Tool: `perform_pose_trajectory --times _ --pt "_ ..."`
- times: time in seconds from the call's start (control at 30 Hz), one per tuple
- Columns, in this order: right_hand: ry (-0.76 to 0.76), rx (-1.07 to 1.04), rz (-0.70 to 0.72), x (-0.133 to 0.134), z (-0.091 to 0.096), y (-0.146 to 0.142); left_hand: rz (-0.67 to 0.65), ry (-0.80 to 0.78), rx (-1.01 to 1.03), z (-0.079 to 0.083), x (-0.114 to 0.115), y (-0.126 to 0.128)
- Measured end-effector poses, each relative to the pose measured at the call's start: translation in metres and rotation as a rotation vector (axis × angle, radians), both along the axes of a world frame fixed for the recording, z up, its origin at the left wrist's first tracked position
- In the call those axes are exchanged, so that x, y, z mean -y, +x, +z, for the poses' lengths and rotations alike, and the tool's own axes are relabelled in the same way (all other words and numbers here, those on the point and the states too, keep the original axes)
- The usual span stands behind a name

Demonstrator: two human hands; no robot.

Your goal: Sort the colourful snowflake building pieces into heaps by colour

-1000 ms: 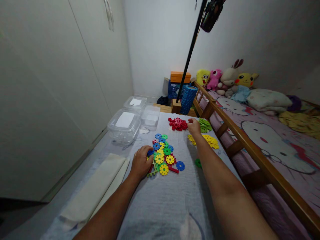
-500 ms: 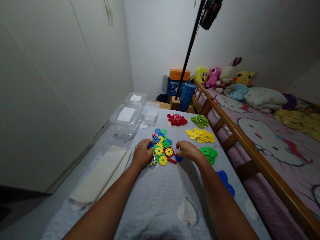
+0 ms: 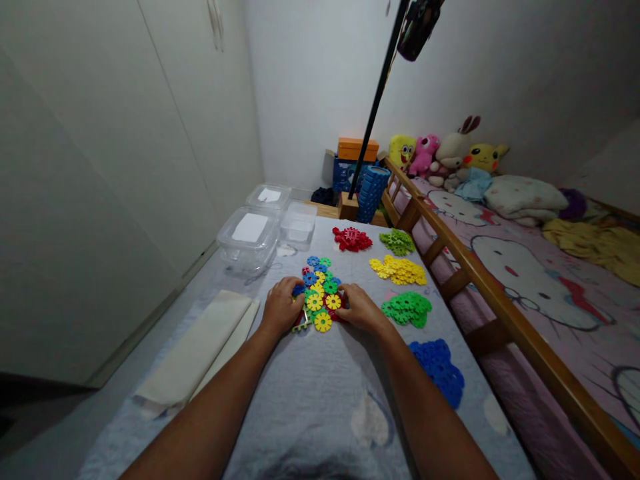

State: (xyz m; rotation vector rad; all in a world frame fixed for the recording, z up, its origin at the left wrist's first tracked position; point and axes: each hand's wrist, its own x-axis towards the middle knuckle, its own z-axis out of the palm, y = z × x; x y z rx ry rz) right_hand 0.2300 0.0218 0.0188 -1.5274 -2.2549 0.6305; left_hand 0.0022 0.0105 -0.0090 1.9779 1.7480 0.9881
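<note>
A small mixed heap of plastic snowflake-disc pieces (image 3: 323, 323) in yellow, green, blue and red lies on the cloth between my hands. My left hand (image 3: 284, 305) cups the heap's left side, thumb apart from the curved fingers, close to a blue disc (image 3: 299, 291). Against the right side rests my right hand (image 3: 362, 308), also cupped, with dark red pieces showing by its thumb. Parts of the heap under the fingertips are hidden. A pale green notched piece (image 3: 301, 327) lies at the heap's near left edge.
Sorted piles lie to the right: red (image 3: 353, 239), light green (image 3: 397, 242), yellow (image 3: 399, 270), green (image 3: 407, 309) and blue (image 3: 440, 368). Clear plastic boxes (image 3: 249, 250) stand at back left, near folded cream cloth (image 3: 197, 350). A wooden bed rail (image 3: 480, 293) borders the right.
My right hand has moved left, from beside a loose blue disc up against the heap. That disc no longer shows there. The left hand stays almost where it was.
</note>
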Motion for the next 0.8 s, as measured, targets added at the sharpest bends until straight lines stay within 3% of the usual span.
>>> perform_pose_trajectory --times 0.27,0.43,0.6,0.8 --pt "0.032 -0.017 -0.082 0.006 -0.002 0.001 0.001 0.004 0.006 -0.002 0.000 0.000" --pt "-0.015 -0.163 -0.028 0.010 0.006 -0.003 0.002 0.011 0.012 -0.002 0.000 0.000" --pt "0.163 -0.266 -0.024 0.008 0.012 -0.010 -0.005 0.014 0.010 -0.003 -0.001 -0.001" --pt "0.255 -0.371 -0.200 0.005 0.011 -0.013 -0.008 0.013 0.007 -0.003 -0.001 0.000"
